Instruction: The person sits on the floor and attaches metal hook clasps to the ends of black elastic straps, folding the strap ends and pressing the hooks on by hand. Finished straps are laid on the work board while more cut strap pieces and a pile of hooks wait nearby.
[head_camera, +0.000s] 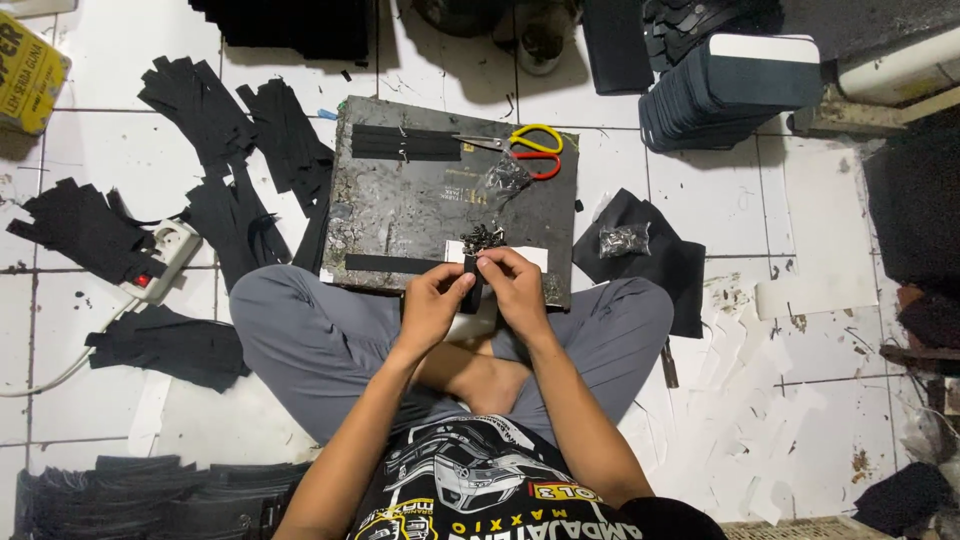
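I sit cross-legged on a white tiled floor with a dark work board (420, 200) in front of my knees. My left hand (435, 300) and my right hand (515, 285) both pinch a short black strap (472, 285), held upright between the fingertips over the board's near edge. A small pile of dark metal fittings (483, 238) lies on the board just beyond my hands, on a white slip. A long black strip (390, 264) lies flat to the left of my hands. More black strips (405, 142) rest at the board's far edge.
Scissors with yellow and red handles (530, 150) and a clear bag of fittings (503, 180) lie on the board. Black cut pieces (230, 150) litter the floor at left, near a white power strip (165, 255). Another fittings bag (625, 240) sits on black cloth at right. Stacked dark pads (720, 90) stand behind.
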